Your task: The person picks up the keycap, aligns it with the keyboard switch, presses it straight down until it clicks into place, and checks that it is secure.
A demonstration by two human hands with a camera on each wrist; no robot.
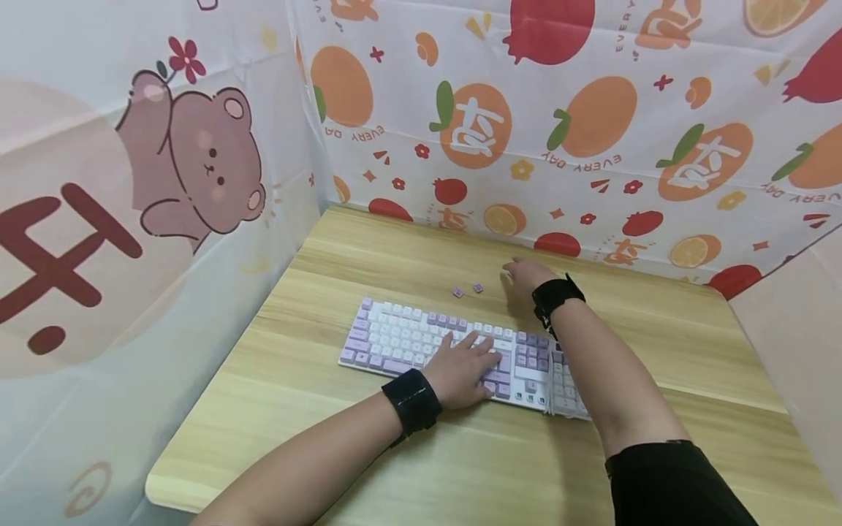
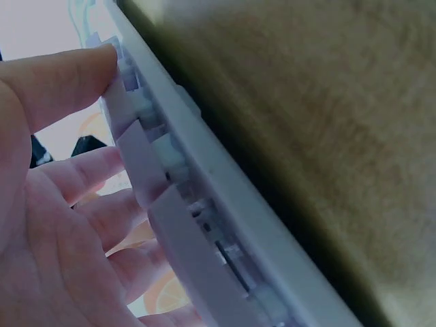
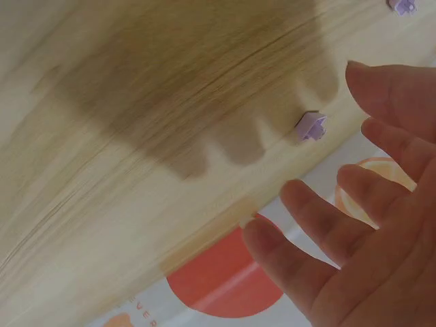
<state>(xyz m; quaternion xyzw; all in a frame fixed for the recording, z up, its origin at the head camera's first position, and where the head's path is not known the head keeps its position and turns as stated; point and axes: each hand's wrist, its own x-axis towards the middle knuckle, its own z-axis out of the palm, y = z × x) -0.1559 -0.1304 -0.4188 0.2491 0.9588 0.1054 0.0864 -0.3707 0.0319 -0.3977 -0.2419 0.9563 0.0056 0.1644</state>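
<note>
A purple and white keyboard (image 1: 408,340) lies across the middle of the wooden table (image 1: 329,256). My left hand (image 1: 463,365) rests flat on its keys right of centre, fingers spread; the left wrist view shows the thumb (image 2: 68,75) touching the key row above the keyboard's edge (image 2: 218,184). My right hand (image 1: 526,276) hovers over the table beyond the keyboard, fingers (image 3: 320,211) spread and holding nothing. Two loose purple keycaps (image 1: 457,292) (image 1: 478,288) lie just left of it. The right wrist view shows one keycap (image 3: 311,126) near the fingertips and another (image 3: 403,5) at the top edge.
Printed plastic sheets wall the table in: a bear pattern on the left (image 1: 191,161), an orange and pomegranate pattern behind (image 1: 592,124). The table's front edge (image 1: 197,497) is near my forearms. Both wrists wear black bands.
</note>
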